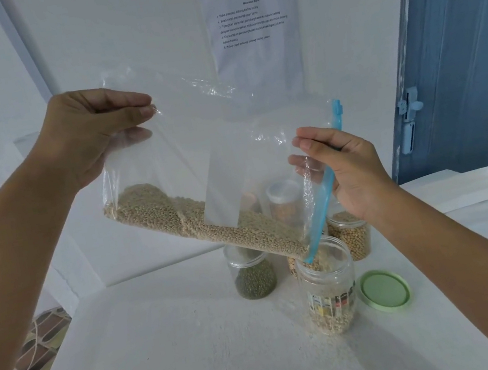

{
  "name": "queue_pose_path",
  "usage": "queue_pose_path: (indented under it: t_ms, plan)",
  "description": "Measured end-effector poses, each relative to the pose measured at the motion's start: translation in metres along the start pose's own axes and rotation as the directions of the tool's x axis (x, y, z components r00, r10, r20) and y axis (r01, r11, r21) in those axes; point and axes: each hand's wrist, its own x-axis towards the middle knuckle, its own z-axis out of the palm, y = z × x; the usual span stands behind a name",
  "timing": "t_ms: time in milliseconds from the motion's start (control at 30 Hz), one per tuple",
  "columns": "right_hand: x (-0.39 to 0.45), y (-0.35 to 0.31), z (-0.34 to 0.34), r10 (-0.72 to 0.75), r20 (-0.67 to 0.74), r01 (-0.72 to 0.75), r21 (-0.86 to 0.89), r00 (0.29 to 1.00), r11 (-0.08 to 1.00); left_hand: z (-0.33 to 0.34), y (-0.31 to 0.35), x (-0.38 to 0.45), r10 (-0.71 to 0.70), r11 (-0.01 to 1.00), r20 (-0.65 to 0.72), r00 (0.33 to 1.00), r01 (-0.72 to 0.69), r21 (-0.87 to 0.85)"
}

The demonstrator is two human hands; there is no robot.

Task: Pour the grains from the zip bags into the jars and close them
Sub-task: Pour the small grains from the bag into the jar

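Hands, two, both bare, raised above a white table (pixel 173 344). Left hand (pixel 89 130): thumb and fingers pinch the upper left corner of a clear zip bag (pixel 194 134), holding that end high. Right hand (pixel 347 166): fingers and thumb pinch the bag's mouth edge beside the blue zip strip (pixel 322 193), lower and to the right.

Zip bag: tilted, sloping down from left to right. Pale beige grains (pixel 175 210) lie along its lower edge in a long band reaching the mouth. The lower end of the blue strip sits at the rim of the open jar.

Open jar (pixel 330 293): clear plastic, upright, nearest of the group, under the bag's mouth. Partly filled with pale grains; a printed label band runs round its middle.

Green lid (pixel 385 290): round, lying flat on the table just right of the open jar, apart from it.

Green-bean jar (pixel 253 274): clear, upright, left of and behind the open jar, holding dark green beans in its lower part.

Yellow-bean jar (pixel 351 237): clear, upright, far right of the open jar, filled with yellowish beans.

Capped jar (pixel 284 200): seen through the bag, farther back; contents unclear.

Printed sheet (pixel 251 13): fixed to the white far wall, text too small to read.

Blue door (pixel 466 47): at right edge.
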Motion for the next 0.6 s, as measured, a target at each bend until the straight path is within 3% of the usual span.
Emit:
queue_pose_path:
  t_ms: [600]
  plan:
    - [-0.0023,0.0033,-0.0006,0.004,-0.019,-0.004,0.005,1.0,1.0,0.0038,0.0044,-0.0003,0.01,1.0,0.023,1.0,-0.01,0.009]
